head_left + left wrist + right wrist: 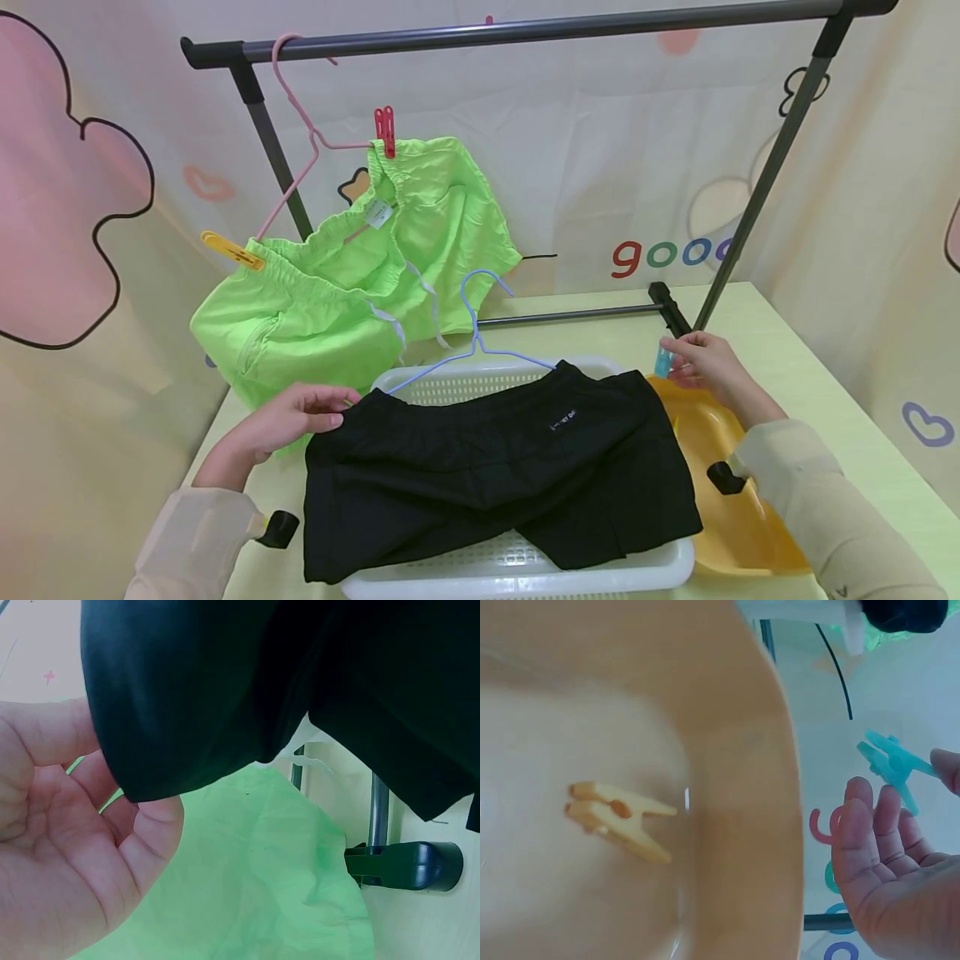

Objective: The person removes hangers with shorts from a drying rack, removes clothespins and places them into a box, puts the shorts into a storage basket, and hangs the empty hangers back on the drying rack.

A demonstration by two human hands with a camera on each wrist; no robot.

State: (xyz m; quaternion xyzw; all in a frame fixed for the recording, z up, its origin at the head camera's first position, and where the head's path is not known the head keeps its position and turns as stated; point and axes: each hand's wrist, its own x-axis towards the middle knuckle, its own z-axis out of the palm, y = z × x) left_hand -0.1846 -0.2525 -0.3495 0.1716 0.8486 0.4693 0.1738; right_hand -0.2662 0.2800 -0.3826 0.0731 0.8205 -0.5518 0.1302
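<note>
Black shorts (480,467) are spread over a white basket (517,587), with a lavender hanger (476,333) at their waistband. My left hand (281,421) pinches the left corner of that waistband between thumb and fingers. In the left wrist view, black cloth covers part of the fingertips. My right hand (712,367) holds a light-blue clothespin (894,763) by one handle, beyond the right end of the shorts and above an orange basin (750,533). The clothespin is apart from the shorts. A yellow clothespin (619,821) lies in the basin.
Lime-green shorts (450,225) hang behind on a pink hanger (307,142), held by a red clothespin (385,132) and a yellow clothespin (232,251). The dark rack's bar (525,32) runs overhead. Its right foot (667,308) stands on the pale table (847,467).
</note>
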